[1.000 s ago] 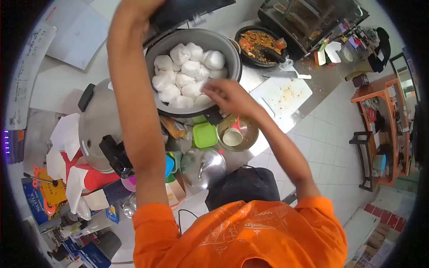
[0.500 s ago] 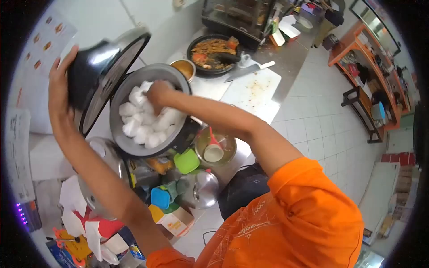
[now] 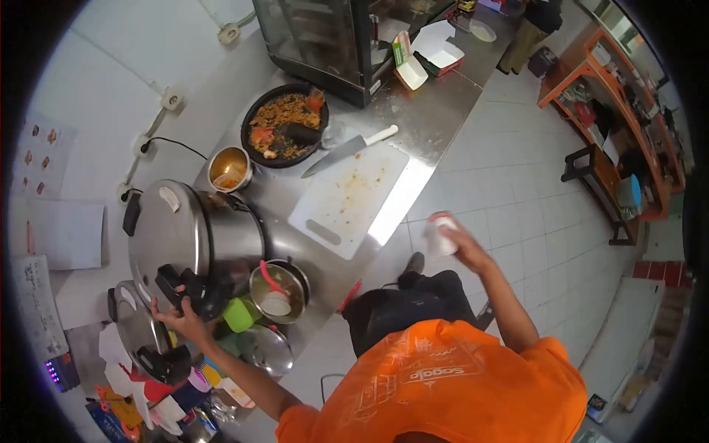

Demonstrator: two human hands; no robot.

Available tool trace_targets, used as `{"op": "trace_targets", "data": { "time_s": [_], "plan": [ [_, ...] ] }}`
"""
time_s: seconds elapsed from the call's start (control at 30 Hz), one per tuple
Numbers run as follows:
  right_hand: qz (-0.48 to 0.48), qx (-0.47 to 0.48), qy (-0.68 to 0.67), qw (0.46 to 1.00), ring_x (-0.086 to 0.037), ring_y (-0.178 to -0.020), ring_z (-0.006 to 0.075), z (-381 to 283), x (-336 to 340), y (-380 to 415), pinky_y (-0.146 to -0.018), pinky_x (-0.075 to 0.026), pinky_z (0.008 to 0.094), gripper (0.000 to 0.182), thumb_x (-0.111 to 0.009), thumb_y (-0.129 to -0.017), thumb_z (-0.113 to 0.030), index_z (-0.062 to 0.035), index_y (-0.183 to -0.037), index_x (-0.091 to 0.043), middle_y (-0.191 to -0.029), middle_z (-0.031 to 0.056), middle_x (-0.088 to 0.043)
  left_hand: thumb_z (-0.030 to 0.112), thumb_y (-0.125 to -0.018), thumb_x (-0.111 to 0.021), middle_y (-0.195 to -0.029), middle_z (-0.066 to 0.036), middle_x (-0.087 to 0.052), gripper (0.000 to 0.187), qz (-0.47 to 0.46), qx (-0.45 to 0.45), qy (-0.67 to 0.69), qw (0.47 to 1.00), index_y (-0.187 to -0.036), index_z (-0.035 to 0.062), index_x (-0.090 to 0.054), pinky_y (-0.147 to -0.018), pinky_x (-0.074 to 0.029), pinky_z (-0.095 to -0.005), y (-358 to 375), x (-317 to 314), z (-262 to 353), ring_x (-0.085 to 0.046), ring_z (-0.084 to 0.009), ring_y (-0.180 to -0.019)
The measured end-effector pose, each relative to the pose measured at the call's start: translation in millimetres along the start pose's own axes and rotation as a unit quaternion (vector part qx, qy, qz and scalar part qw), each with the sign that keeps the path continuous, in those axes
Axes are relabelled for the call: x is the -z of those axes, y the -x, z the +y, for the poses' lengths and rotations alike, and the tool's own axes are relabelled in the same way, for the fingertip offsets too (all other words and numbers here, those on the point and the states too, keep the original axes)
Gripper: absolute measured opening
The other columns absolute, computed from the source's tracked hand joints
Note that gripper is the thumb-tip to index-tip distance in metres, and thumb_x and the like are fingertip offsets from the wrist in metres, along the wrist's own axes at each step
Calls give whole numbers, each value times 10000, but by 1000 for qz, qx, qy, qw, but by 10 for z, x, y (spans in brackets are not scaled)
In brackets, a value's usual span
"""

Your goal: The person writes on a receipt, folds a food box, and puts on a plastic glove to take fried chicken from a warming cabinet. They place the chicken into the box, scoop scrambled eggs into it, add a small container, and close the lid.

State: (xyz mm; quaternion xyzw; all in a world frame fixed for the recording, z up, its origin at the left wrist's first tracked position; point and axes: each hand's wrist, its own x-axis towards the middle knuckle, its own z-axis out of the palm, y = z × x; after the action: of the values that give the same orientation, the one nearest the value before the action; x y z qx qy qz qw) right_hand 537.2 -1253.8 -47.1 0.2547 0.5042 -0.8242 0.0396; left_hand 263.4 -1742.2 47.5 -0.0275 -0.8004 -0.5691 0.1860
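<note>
My right hand (image 3: 464, 244) holds a small white wrapped bundle (image 3: 441, 238) out over the floor, to the right of the counter; it is slightly blurred. My left hand (image 3: 185, 322), fingers spread, is against the black front latch (image 3: 183, 284) of the large steel rice cooker (image 3: 173, 232). The cooker's lid is down, hiding its inside. Right of the cooker stands a metal pot (image 3: 295, 299) with a red-handled ladle (image 3: 273, 284) in it. A green plastic container (image 3: 239, 315) sits near my left hand.
On the steel counter (image 3: 295, 203) lie a white cutting board (image 3: 354, 196) with crumbs and a large knife (image 3: 347, 153). Behind are a stone mortar of chopped food (image 3: 284, 122), a metal bowl (image 3: 230, 170) and a glass display case (image 3: 317, 44). A person (image 3: 535, 29) stands far back.
The cooker's lid, held up by my left hand before, is now down. My right hand has come out from among the white bundles with one and swung right. The view has shifted.
</note>
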Motion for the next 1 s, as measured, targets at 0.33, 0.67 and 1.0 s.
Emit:
{"op": "trace_targets", "data": {
  "time_s": [0.33, 0.67, 1.0],
  "plan": [
    [233, 149, 231, 933, -551, -1044, 193, -1399, 1684, -1125, -901, -452, 330, 639, -693, -851, -466, -62, -1290, -465, -1120, 96, -566, 6, -848, -460, -1135, -155, -602, 389, 171, -116, -214, 955, -1231, 15, -521, -954, -447, -367, -13, -65, -523, -592, -254, -1026],
    [289, 222, 552, 750, -588, -1082, 443, -2475, 3143, -4439, -930, -470, 481, 684, -669, -818, -570, -94, -1285, -517, -1151, 261, -619, 316, -848, -635, -1201, -225, -544, 540, 383, -135, -539, 738, -1269, 8, -496, -908, -401, -519, 174, -387, -413, -518, -410, -1099],
    [220, 74, 648, 725, -509, -1202, 448, -2284, 3944, -5825, -974, -432, 532, 753, -581, -858, -587, -82, -1388, -405, -1253, 311, -515, 129, -800, -725, -1002, -81, -693, 286, 128, 174, -113, 970, -1072, 54, -676, -679, -508, -287, 865, -4846, -1276, -634, -170, -804]
  ]
}}
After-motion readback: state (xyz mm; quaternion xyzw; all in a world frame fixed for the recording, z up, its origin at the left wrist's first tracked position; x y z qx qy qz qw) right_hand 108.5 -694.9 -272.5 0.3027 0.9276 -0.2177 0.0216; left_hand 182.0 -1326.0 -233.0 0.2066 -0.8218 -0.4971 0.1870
